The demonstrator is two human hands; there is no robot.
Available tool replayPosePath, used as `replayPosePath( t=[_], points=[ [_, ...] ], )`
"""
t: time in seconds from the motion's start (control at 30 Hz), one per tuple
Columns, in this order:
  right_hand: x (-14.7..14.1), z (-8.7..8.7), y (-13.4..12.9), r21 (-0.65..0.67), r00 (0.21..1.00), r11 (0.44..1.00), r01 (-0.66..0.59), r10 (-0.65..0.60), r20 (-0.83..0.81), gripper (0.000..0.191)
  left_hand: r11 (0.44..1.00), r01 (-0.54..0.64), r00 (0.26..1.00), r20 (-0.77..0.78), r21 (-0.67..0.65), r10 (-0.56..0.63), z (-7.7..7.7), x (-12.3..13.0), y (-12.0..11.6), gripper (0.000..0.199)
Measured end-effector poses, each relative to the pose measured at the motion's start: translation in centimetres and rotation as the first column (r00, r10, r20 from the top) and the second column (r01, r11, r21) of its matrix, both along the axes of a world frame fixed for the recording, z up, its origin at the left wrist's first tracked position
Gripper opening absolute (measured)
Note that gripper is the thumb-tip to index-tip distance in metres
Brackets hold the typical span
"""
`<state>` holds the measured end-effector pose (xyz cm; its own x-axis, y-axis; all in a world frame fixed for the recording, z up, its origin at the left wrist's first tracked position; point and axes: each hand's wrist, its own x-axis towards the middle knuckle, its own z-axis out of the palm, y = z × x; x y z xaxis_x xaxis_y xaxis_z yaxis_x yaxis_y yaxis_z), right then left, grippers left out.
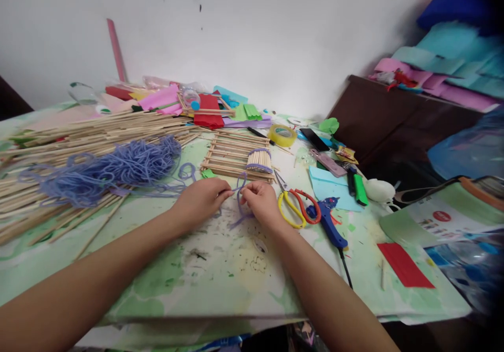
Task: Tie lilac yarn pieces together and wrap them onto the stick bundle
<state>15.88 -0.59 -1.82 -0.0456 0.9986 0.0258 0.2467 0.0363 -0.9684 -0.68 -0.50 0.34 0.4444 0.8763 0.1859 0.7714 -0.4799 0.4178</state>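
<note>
My left hand (202,200) and my right hand (260,200) meet near the middle of the table, each pinching a strand of purple yarn (241,218). Between the fingers the strand forms a small loop, and its loose end hangs toward the tabletop. Just beyond my hands lies a frame of wooden sticks (226,155). On its right part rests a small piece of short sticks (259,161) edged with purple yarn. Left of my hands a tangled heap of purple yarn (129,168) lies over a pile of long sticks (79,131).
Scissors with yellow and red handles (292,209) lie right of my right hand, beside a blue glue gun (331,223). Yellow tape (282,135), a dark phone (314,140) and a green marker (359,189) lie farther back. Red paper (405,265) is near the right edge.
</note>
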Motion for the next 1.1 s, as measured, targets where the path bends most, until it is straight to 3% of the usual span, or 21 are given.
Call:
replayPosePath(
  t=[0.13, 0.23, 0.3, 0.4, 0.5, 0.57, 0.63, 0.73, 0.83, 0.93, 1.1],
  points=[
    [-0.1, 0.2, 0.0, -0.098, 0.930, 0.993, 0.073, -0.103, -0.354, 0.008, 0.989, 0.148, 0.982, -0.118, 0.017, -0.145, -0.2, 1.0, -1.3, 0.032],
    [-0.1, 0.7, -0.2, -0.198, 0.809, 0.980, 0.006, -0.121, -0.576, 0.011, 0.957, 0.288, 0.935, -0.212, -0.021, -0.286, -0.4, 1.6, -2.1, 0.030],
    [-0.1, 1.0, -0.4, -0.233, 0.762, 0.971, -0.048, -0.116, -0.638, 0.014, 0.959, 0.283, 0.946, -0.156, -0.023, -0.283, -0.4, 1.6, -2.2, 0.032],
    [0.0, 1.2, -0.5, -0.238, 0.748, 0.963, -0.126, -0.065, -0.661, 0.019, 0.995, 0.098, 0.991, 0.086, 0.023, -0.100, -0.3, 1.1, -1.5, 0.035],
    [-0.1, 1.1, -0.7, -0.236, 0.768, 0.943, -0.234, 0.030, -0.639, 0.018, 0.998, -0.033, 0.928, 0.370, -0.045, 0.047, -0.5, 0.6, -0.4, 0.034],
    [-0.3, 0.9, -0.9, -0.242, 0.796, 0.928, -0.283, 0.086, -0.600, 0.015, 0.981, 0.025, 0.834, 0.546, -0.191, 0.085, -0.8, 0.6, 0.1, 0.032],
    [-0.6, 0.7, -1.1, -0.241, 0.827, 0.926, -0.291, 0.117, -0.549, 0.015, 0.915, 0.150, 0.714, 0.681, -0.374, 0.161, -1.2, 0.9, 0.2, 0.032],
    [-0.8, 0.6, -1.2, -0.224, 0.866, 0.935, -0.273, 0.138, -0.480, 0.016, 0.770, 0.293, 0.583, 0.744, -0.568, 0.327, -1.5, 1.2, -0.1, 0.033],
    [-0.9, 0.6, -1.1, -0.207, 0.903, 0.951, -0.229, 0.129, -0.409, 0.014, 0.711, 0.335, 0.534, 0.746, -0.618, 0.397, -1.4, 1.2, -0.4, 0.027],
    [-0.9, 0.7, -1.0, -0.185, 0.933, 0.966, -0.181, 0.109, -0.342, 0.012, 0.713, 0.295, 0.581, 0.711, -0.637, 0.395, -1.0, 1.0, -0.3, 0.023],
    [-0.7, 0.3, -0.6, -0.127, 0.952, 0.973, -0.194, 0.156, -0.262, 0.015, 0.799, 0.092, 0.756, 0.564, -0.594, 0.333, -0.1, 0.5, 0.0, 0.020]
  ],
)
